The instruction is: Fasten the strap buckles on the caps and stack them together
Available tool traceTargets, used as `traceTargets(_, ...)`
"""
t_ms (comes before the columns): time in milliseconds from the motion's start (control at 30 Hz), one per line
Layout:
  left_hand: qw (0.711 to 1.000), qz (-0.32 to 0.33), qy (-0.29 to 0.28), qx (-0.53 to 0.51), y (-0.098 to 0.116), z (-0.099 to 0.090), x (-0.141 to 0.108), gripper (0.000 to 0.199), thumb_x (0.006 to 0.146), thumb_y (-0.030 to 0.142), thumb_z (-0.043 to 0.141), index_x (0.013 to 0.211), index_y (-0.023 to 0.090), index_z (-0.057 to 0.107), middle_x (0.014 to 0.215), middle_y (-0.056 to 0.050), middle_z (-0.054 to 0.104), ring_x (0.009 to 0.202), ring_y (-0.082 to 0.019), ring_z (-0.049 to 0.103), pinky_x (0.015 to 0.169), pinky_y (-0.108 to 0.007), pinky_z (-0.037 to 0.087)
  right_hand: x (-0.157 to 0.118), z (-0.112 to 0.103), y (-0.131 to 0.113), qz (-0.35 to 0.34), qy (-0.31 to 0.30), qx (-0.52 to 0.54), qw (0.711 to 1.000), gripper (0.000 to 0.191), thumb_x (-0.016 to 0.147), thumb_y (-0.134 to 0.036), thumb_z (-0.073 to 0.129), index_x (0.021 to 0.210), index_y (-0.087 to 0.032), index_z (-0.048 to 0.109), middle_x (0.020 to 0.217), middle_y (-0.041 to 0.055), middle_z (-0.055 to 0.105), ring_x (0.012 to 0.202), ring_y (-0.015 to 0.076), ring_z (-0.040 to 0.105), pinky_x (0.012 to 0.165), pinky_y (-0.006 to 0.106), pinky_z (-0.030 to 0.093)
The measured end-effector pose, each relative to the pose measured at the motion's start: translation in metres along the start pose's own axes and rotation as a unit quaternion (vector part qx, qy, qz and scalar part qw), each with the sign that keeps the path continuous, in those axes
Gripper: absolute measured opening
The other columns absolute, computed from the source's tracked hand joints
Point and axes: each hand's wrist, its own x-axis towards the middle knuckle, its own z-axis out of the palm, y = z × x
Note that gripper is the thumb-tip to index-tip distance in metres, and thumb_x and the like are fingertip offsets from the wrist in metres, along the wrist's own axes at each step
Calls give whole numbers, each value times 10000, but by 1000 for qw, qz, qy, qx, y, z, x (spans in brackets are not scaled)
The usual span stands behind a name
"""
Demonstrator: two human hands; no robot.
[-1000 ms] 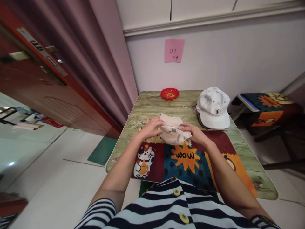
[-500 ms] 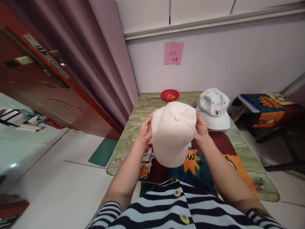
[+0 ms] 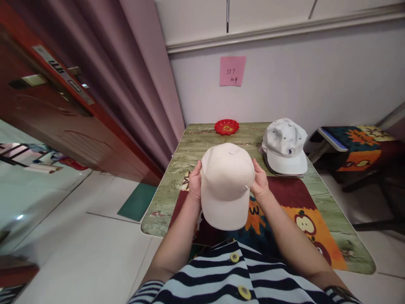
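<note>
A cream-coloured cap (image 3: pixel 226 181) is held over the table, crown up, its brim pointing toward my body. My left hand (image 3: pixel 195 181) grips its left side, with the fingers partly hidden behind the fabric. On the opposite side, my right hand (image 3: pixel 260 179) has hold of the cap's edge. A white cap with a small dark logo (image 3: pixel 284 145) rests on other caps at the back right of the table, and only the edges of those lower caps show.
The green wood-patterned table (image 3: pixel 158 211) carries a colourful mat (image 3: pixel 287 190) under my arms. A red scalloped dish (image 3: pixel 226 127) sits near the wall. A stool with a patterned cover (image 3: pixel 360 143) stands at the right, a door (image 3: pixel 79 139) at the left.
Both hands have brought the cream cap slightly lower and closer to my body. It has turned, so its brim points more directly at me and its crown looks fuller.
</note>
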Motion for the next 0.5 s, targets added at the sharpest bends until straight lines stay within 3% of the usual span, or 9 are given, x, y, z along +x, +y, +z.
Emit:
traceTargets(167,1000,-6,-8,-27,0,1,5,739,911,725,399,1386,193,593,1245,-106,732,1294,-323,606,1115,-488,444,0,-14,-1,-6,13,22,1000,840,834,-838,324,1262,-185,634,1217,147,720,1192,315,642,1025,524,493)
traceTargets(300,996,-82,-21,-33,-8,-4,8,610,920,591,524,1359,176,610,1213,-112,746,1234,-323,649,1110,-485,449,-1,-26,-5,11,24,50,998,798,836,-810,387,1230,-168,648,1196,156,732,1212,326,636,1037,536,491)
traceTargets(400,992,-120,5,-41,-13,-9,15,553,914,549,560,1294,159,653,1142,-116,770,1148,-324,695,1075,-490,479,-4,-31,-5,39,25,71,996,748,854,-776,411,1208,-163,654,1168,157,747,1209,329,648,1032,541,502)
traceTargets(500,991,-100,62,-57,-16,-15,24,503,903,549,580,1205,165,700,1055,-104,792,1079,-316,722,1034,-487,510,-18,-28,3,97,9,100,990,638,878,-705,479,1169,-168,664,1120,144,766,1166,323,682,1004,532,531)
